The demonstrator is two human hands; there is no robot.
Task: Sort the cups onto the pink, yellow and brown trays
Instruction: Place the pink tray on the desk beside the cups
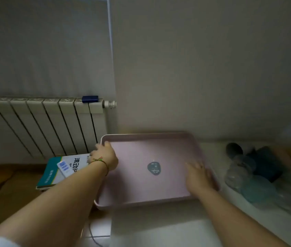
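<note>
Pink tray [141,189] between left hand [103,155], right hand [198,177]

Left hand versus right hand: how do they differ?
The left hand grips the pink tray at its far left corner; the right hand holds the right rim, nearer. The left wrist wears a braided bracelet; the right wrist is bare. Both hold the tray.
</note>
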